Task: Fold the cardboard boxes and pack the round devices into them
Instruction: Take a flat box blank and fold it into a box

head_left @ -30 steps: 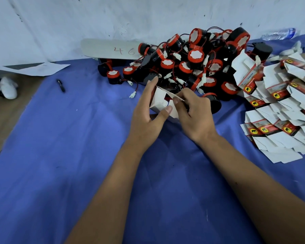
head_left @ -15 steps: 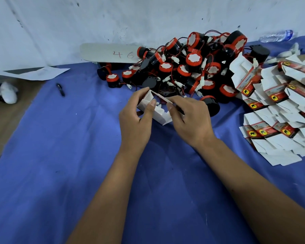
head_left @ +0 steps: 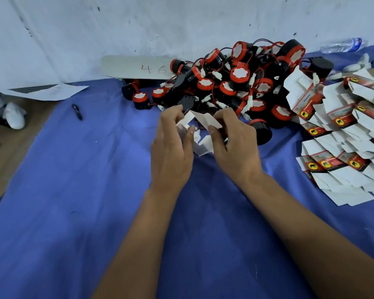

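Blue cloth (head_left: 73, 212) spread over the work surface, running back to a scuffed white wall (head_left: 138, 22); bare brown surface (head_left: 7, 158) exposed past the cloth's left edge. Wide open stretch of cloth on the near and left side, crossed only by the two forearms. Left hand (head_left: 171, 152) and right hand (head_left: 235, 145) close together at centre, just in front of the pile, both gripping one white cardboard box (head_left: 200, 134) partly folded, flaps splayed; left thumb and fingers curled round its left side, right fingers pinching an upper flap. Box raised off the cloth or resting on it, cannot tell. Heap of round devices (head_left: 235, 83), black bodies with red caps, white connectors on thin wires, banked against the wall directly behind the hands; one black device (head_left: 260, 131) at the heap's near edge, just beside the right hand. Flat box blanks (head_left: 343, 137), white with red and yellow printing, fanned in overlapping rows along the right edge, well apart from the hands, touching the heap at their far end. Pale board marked "46" (head_left: 136, 67) leaning at the wall, left of the heap. Dark pen (head_left: 77, 112) alone on the cloth far left. Loose sheet of paper (head_left: 50, 91) at the cloth's far-left corner. Plastic bottle (head_left: 341, 45) lying at the far right by the wall.
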Available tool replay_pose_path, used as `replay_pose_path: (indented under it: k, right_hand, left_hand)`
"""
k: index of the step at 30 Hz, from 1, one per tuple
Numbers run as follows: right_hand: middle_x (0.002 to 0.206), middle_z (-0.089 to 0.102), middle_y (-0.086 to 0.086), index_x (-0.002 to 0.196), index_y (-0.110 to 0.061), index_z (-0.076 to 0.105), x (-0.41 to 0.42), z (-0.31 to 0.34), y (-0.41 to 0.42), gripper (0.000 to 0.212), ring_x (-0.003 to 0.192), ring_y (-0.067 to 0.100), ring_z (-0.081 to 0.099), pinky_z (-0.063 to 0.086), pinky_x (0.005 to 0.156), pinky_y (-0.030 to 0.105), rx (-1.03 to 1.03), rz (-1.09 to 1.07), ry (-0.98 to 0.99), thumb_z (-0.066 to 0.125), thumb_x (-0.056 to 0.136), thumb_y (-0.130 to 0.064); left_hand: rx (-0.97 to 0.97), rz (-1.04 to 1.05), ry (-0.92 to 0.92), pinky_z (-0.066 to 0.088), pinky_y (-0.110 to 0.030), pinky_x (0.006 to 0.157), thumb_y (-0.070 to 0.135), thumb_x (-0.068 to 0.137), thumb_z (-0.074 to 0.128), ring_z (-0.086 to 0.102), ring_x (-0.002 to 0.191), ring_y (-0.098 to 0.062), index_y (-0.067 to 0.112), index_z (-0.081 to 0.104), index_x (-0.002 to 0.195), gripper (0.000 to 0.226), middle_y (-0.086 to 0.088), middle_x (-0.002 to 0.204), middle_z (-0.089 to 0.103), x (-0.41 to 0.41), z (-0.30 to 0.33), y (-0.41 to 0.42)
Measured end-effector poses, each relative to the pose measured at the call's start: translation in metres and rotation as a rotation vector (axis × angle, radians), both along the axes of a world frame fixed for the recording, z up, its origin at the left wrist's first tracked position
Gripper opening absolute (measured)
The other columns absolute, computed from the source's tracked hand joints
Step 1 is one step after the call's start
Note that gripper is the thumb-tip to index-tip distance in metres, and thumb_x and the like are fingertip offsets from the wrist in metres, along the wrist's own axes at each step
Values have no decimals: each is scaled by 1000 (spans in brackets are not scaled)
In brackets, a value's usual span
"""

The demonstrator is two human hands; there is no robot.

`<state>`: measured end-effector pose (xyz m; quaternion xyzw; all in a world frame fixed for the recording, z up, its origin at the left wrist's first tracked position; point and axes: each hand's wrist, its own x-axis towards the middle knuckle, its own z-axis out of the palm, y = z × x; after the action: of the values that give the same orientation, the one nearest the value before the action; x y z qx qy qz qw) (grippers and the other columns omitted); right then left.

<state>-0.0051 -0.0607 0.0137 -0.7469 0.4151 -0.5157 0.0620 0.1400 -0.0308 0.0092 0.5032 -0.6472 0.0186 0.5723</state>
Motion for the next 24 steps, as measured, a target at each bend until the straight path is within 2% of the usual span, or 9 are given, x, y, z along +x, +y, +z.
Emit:
replay_pose_path:
  k: [1, 3, 5, 8, 11, 16, 18, 21, 24]
  right_hand:
    - [76, 62, 1, 103, -5, 56, 1, 1, 1, 4, 62, 22, 54, 46, 56, 46, 6, 6, -3, 58, 100, -7]
    - [75, 62, 3, 105, -5, 54, 2, 2, 2, 5, 61, 26, 55, 46, 54, 49, 19, 15, 0, 56, 102, -8]
    - [77, 64, 6, 106, -4, 54, 5, 2, 2, 6, 63, 28, 57, 47, 55, 51, 27, 17, 6, 54, 103, -9]
    - [78, 64, 6, 109, -8, 53, 8, 1, 4, 6, 65, 29, 59, 48, 57, 53, 46, 24, 14, 51, 105, -11]
    - [82, 63, 3, 115, -15, 49, 7, 2, 4, 10, 68, 27, 59, 50, 59, 53, 65, 34, 21, 51, 105, -13]
    - [114, 67, 2, 132, -30, 46, 8, 3, 7, 43, 90, 24, 65, 57, 73, 45, 30, 76, 73, 55, 100, -3]
    - [126, 65, 2, 140, -23, 50, 8, 1, 8, 45, 100, 21, 65, 57, 78, 39, 14, 93, 76, 54, 100, -2]
    - [121, 66, -2, 134, -25, 51, 10, -2, 8, 40, 98, 12, 62, 54, 76, 30, -47, 129, 71, 55, 99, -5]
    - [116, 63, 0, 128, -16, 59, 13, -4, 7, 29, 96, 12, 62, 56, 74, 37, -61, 191, 54, 57, 101, -7]
  left_hand:
    - [-30, 31, -53, 47, -25, 71, 5, 101, 56, 56, 101, -7, 20, 48, 121, 27, -2, 129, 57, 0, 1, 0]
    - [-54, 62, -143, 47, -22, 74, 6, 100, 48, 59, 113, -12, 19, 56, 104, 15, -6, 142, 54, -1, 3, 1]
    - [-48, 46, -190, 52, -28, 85, 10, 100, 43, 57, 130, -24, 11, 69, 100, 26, -12, 150, 50, -4, 3, 1]
    - [-51, 127, -193, 54, -28, 90, 1, 99, 54, 58, 131, -26, 8, 75, 117, 29, -15, 149, 53, -4, 2, 2]
    - [-29, 203, -139, 55, -29, 83, 8, 98, 62, 65, 118, -22, 14, 70, 130, 33, -8, 141, 61, -2, 3, 2]
    - [-29, 171, -122, 55, -37, 82, 19, 101, 68, 64, 103, -22, 21, 62, 142, 42, 0, 120, 66, 4, 1, -1]
    - [8, 122, -20, 56, -40, 83, 21, 98, 72, 63, 105, -19, 33, 47, 152, 61, 5, 117, 63, 7, 2, -3]
    - [90, 101, 367, 57, -36, 85, 28, 91, 76, 63, 107, -13, 43, 26, 157, 85, 8, 115, 61, 9, 3, -5]
    - [227, 48, 474, 52, -36, 101, 22, 98, 66, 57, 118, -4, 39, 48, 148, 55, 5, 127, 57, 14, -1, -11]
